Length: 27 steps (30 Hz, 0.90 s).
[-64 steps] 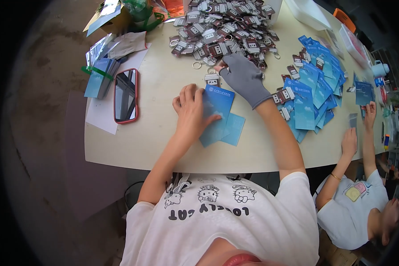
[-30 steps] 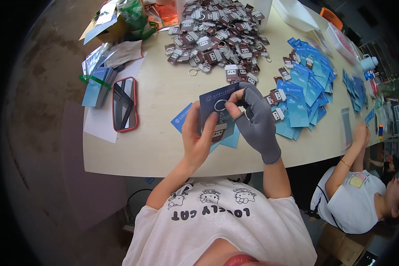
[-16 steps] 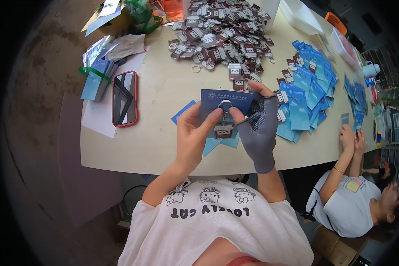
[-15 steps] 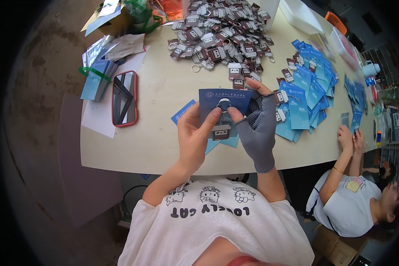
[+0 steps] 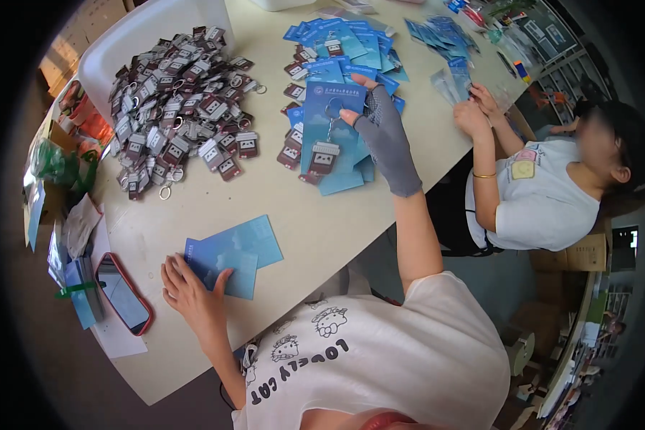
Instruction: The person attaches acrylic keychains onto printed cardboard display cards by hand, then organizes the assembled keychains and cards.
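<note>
My right hand (image 5: 388, 140), in a grey fingerless glove, grips a blue card (image 5: 319, 107) by its right edge, thumb on the front. A keychain (image 5: 324, 156) with a dark brown and white charm hangs on that card by its ring. Card and hand are over the pile of finished-looking blue cards (image 5: 347, 44) with keychains. Farther left and nearer, my bare left hand (image 5: 197, 294) rests at a few loose blue cards (image 5: 254, 240) on the table, fingers apart, its thumb lying on the top card.
A big heap of keychains (image 5: 182, 107) spills from a white bin (image 5: 96, 68). At the left lie a red-cased phone (image 5: 124, 295) and a banded card stack (image 5: 82, 294). Across the table (image 5: 337, 236) edge at right, a co-worker's hands (image 5: 475, 111) handle a clear bag and blue card.
My hands have parted. The right has carried the card with its keychain over to the pile; the left has let go of it and moved onto the loose cards. The view has turned right.
</note>
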Tool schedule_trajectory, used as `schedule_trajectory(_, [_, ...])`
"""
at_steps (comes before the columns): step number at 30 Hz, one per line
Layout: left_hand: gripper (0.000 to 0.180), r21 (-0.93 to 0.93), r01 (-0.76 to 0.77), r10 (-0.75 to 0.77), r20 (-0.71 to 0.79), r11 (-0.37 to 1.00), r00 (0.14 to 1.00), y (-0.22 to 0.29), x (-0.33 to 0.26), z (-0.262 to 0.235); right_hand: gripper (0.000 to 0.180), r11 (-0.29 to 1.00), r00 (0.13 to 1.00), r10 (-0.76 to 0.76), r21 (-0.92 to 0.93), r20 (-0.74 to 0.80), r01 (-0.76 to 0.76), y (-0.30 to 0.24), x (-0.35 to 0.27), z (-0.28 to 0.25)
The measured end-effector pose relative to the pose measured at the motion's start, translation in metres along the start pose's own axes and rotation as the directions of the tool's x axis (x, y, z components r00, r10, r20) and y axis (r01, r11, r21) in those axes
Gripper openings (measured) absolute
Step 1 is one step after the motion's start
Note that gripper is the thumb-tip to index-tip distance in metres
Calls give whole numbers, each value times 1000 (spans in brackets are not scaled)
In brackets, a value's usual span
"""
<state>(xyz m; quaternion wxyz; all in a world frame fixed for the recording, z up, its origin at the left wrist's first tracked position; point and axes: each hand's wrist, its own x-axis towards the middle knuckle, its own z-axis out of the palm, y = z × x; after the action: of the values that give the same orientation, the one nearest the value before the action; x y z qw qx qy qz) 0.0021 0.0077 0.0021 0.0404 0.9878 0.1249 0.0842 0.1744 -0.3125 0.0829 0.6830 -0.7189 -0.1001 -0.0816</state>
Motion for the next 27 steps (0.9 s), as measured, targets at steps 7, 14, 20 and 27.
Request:
schedule_trajectory(7, [75,-292,58,-61,0,955,998,1,15,-1,63,645,957,-290,-740,-6,191,30,12,-17])
schedule_trajectory(14, [33,-776,67,-19,71,627,997,5,28,-18,55,174,825,-228,-813,516,556,75,-25,-10])
schedule_trajectory(20, [21,-944,162,-131,129,287,983,-14,22,-12,51,72,801,-298,-824,520,562,101,41,-34])
schedule_trajectory(27, [34,-924,338,-22,347,-179,937,-24,30,-9,51,-82,826,-302,-877,475,474,113,88,-69])
